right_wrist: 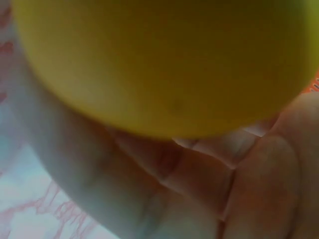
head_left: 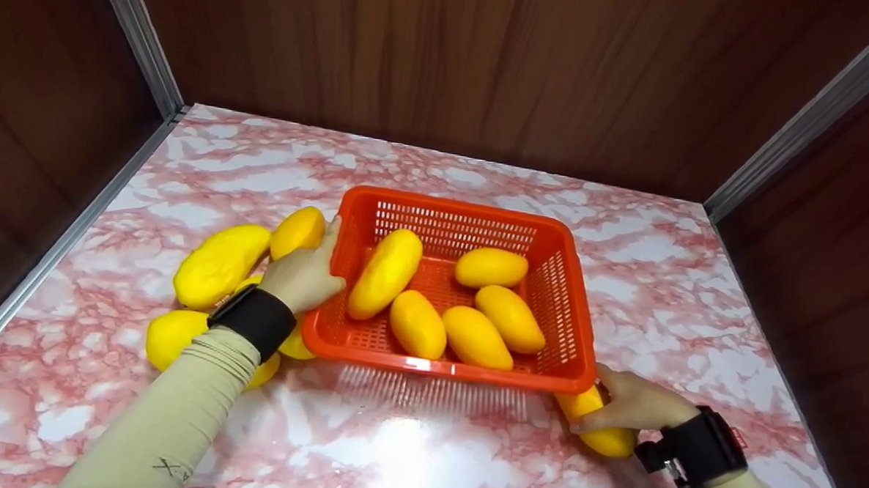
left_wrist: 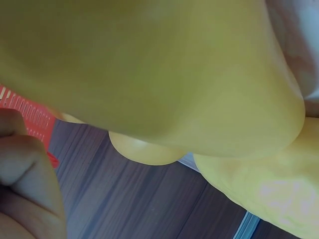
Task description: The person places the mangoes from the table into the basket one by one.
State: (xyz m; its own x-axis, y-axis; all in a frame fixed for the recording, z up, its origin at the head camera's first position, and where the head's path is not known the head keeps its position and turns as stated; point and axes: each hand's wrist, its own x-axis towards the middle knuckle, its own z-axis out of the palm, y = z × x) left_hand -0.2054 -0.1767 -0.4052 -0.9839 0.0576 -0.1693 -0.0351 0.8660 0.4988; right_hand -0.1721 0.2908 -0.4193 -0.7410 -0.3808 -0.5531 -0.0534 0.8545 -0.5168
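In the head view, an orange-red plastic basket (head_left: pixel 447 373) holds several yellow mangoes (head_left: pixel 418 324). My left hand (head_left: pixel 305 275) grips the basket's left rim, its thumb reaching over the edge; its curled fingers show at the left of the left wrist view. Beside the basket's front right corner, my right hand (head_left: pixel 644 403) holds another mango (head_left: pixel 608 438) between thumb and fingers. That mango (right_wrist: pixel 169 74) fills the upper right wrist view, with the fingers curled beneath it. The palm side of the left hand is hidden in the head view.
Several more mangoes (head_left: pixel 221 264) lie left of the basket, around and partly behind the left wrist. The marbled pink and white tabletop (head_left: pixel 410 456) is bordered by dark wood panels (head_left: pixel 449 69) with metal corner strips (head_left: pixel 814 106).
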